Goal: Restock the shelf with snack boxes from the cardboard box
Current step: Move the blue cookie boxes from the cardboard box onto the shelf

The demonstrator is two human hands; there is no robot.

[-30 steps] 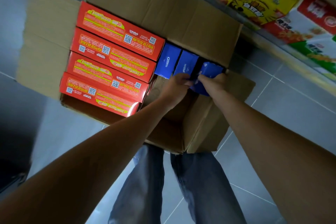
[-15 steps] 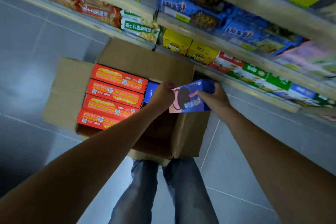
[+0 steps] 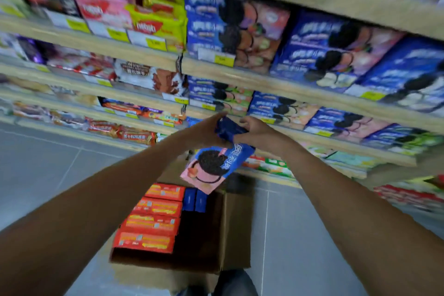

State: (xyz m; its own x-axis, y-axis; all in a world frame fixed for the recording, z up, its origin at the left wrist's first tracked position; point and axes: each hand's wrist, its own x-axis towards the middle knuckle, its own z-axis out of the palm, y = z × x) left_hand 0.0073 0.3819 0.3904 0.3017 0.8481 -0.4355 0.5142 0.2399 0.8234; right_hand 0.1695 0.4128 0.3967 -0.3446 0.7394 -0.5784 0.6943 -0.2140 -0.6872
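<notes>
The left hand (image 3: 204, 132) and right hand (image 3: 259, 134) both clutch 1 blue cookie box (image 3: 216, 168) by its upper end, above the open cardboard box (image 3: 237, 230); held only there, it hangs tilted and might drop into it, or catch a shelf (image 3: 288, 90) edge beyond the cardboard box; blur smears shelf labels; fingers hide the cookie box's upper end.

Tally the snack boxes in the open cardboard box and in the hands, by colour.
Orange-red flat boxes in the brown cardboard box: 4
Dark blue boxes standing on end beside them: 2
Blue-and-pink cookie box, gripped by the left hand and right hand: 1
Total: 7
</notes>
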